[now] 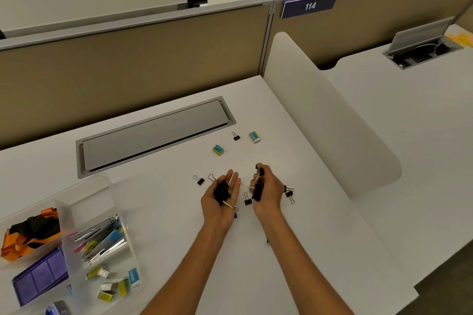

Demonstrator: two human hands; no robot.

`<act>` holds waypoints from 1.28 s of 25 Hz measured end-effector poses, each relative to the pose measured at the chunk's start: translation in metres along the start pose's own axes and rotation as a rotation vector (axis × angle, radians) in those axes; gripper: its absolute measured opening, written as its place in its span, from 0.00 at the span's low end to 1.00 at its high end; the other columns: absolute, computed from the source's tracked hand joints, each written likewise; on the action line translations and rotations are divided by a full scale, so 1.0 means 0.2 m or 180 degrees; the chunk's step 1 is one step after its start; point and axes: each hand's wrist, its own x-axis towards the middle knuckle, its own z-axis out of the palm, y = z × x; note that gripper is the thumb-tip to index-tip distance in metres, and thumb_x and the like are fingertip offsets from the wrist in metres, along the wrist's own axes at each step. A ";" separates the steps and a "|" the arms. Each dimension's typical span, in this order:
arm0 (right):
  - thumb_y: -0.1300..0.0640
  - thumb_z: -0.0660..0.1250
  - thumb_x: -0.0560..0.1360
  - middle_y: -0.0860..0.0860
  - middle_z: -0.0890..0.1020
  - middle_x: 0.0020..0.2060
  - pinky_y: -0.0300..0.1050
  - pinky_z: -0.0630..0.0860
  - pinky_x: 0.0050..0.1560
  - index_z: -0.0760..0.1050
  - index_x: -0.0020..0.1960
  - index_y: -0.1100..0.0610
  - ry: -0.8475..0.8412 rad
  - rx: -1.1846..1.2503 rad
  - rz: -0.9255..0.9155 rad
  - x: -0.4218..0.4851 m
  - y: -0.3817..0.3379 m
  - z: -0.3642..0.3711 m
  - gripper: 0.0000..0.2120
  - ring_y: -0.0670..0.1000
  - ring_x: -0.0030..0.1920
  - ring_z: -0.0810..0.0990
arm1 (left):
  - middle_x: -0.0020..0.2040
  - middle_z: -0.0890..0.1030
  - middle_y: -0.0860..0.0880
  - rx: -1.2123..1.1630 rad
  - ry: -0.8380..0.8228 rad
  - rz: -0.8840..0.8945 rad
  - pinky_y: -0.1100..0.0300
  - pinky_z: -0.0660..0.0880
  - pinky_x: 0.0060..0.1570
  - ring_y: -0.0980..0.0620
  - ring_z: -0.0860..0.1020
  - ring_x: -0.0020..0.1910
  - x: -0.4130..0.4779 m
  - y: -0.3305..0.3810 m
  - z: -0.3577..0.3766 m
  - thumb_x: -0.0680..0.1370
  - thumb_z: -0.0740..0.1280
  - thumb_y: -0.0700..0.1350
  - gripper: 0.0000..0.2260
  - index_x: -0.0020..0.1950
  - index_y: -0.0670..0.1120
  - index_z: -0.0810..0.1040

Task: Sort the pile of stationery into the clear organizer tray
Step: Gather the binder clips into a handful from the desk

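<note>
My left hand [220, 206] lies palm up over the white desk with several black binder clips [221, 192] cupped in it. Beside it my right hand [268, 193] grips more black binder clips [257, 188] in curled fingers. Loose binder clips lie around the hands: one at the left [200, 181], one between the hands [247, 201], one at the right [290, 193] and one farther back [236, 137]. Two small staple boxes [218, 149] [254, 136] rest beyond the hands. The clear organizer tray [107, 192] stands at the lower left, holding staplers, staple boxes, an orange lanyard and a purple box.
A grey cable hatch [156, 133] is set into the desk behind the tray. A white curved divider [330, 115] rises on the right, with beige partition walls at the back. The desk's front edge runs lower right.
</note>
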 end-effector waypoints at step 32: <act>0.64 0.69 0.75 0.51 0.80 0.55 0.31 0.74 0.47 0.79 0.56 0.53 -0.0669 -0.3638 -0.1786 -0.12 0.02 -0.28 0.11 0.47 0.49 0.78 | 0.47 0.83 0.42 -0.0327 -0.0048 0.0505 0.46 0.79 0.55 0.43 0.83 0.48 -0.12 0.31 -0.07 0.77 0.67 0.55 0.18 0.49 0.40 0.81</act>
